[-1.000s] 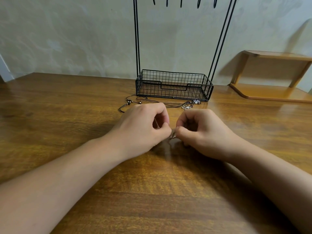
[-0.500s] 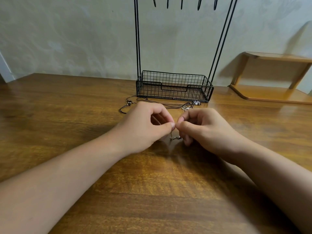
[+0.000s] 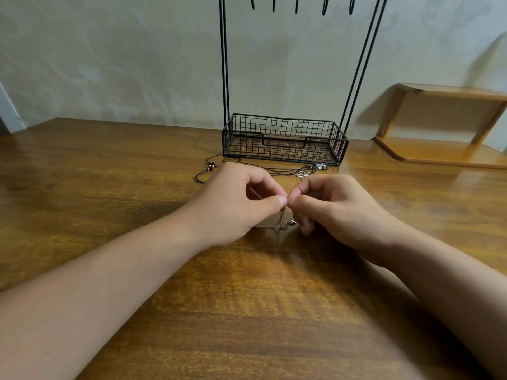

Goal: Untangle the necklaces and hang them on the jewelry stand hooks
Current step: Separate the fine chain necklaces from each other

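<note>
A thin silver chain necklace (image 3: 277,225) hangs from between my two hands and trails onto the wooden table. My left hand (image 3: 238,198) and my right hand (image 3: 332,205) meet thumb to thumb, each pinching the chain at its top. Behind them lie dark cord necklaces (image 3: 263,167) with beads at the left and silver pendants (image 3: 303,174) at the right, in front of the black wire jewelry stand (image 3: 284,139). Its hooks (image 3: 296,4) show at the top edge.
The stand's wire basket sits at the table's back, with two pairs of tall rods rising from it. A wooden shelf (image 3: 450,124) stands at the back right against the pale wall. The table (image 3: 137,187) is brown wood.
Both hands have risen slightly and lifted the chain, so more of it now hangs below my fingertips and trails on the table.
</note>
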